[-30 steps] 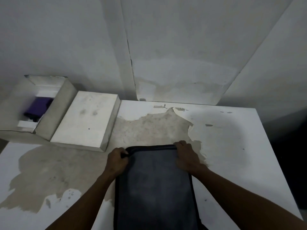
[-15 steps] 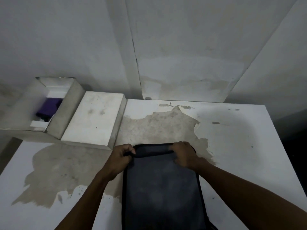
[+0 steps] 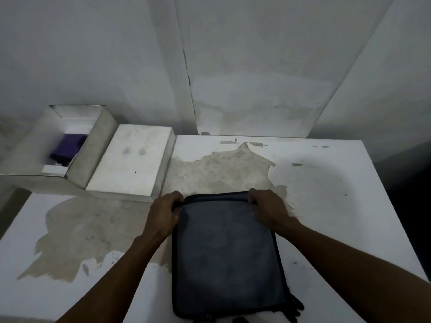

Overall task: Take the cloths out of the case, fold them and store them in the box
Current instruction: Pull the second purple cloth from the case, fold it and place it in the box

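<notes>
A dark blue-grey flat rectangular fabric case is laid on the worn white table, nearest the viewer. Its far edge is gripped at the two corners, by the curled fingers of the left hand and of the right hand. Farther left, an open white cardboard box is seen, a purple cloth inside, its white lid just beside it.

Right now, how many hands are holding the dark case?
2. The left hand grips the far left corner of the dark case, and the right hand grips its far right corner. Neither is hidden.
</notes>
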